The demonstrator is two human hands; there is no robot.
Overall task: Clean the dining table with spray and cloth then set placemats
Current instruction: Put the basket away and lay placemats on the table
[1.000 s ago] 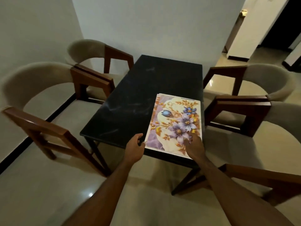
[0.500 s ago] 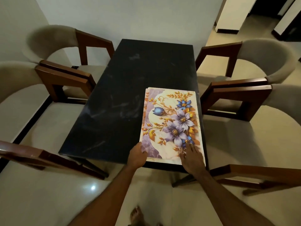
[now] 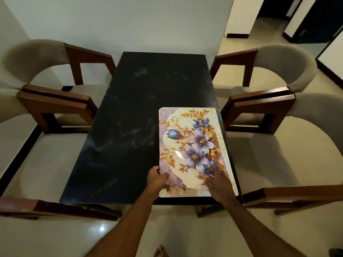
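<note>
Now my view sits squarer over the dark table (image 3: 128,130) than it did half a second ago, and the stack of placemats (image 3: 193,145) lies straighter along the table's right side, its near end at the edge closest to me. My left hand (image 3: 156,179) has changed its hold: earlier it rested curled at the stack's near left corner, and now its thumb lies on top of the uppermost floral mat with the fingers tucked beneath, pinching that corner and lifting it a little, so a strip of another mat shows just below and toward me from that hand. My right hand (image 3: 220,184) has stayed nearly where it was, spread flat and open with fingers apart, pressing down on the near right part of the stack and gripping nothing. Between my two hands the top mat's near edge sits slightly askew over the one under it. I can make out at least two mats by their edges; how many lie in the stack I cannot tell. Counting the rest: one table, four chairs, two beyond my left hand (image 3: 52,101) and two beyond my right (image 3: 274,101), with the wooden arms of the nearer pair reaching past both wrists. Faint pale smears mark the tabletop to the left of my left hand.
</note>
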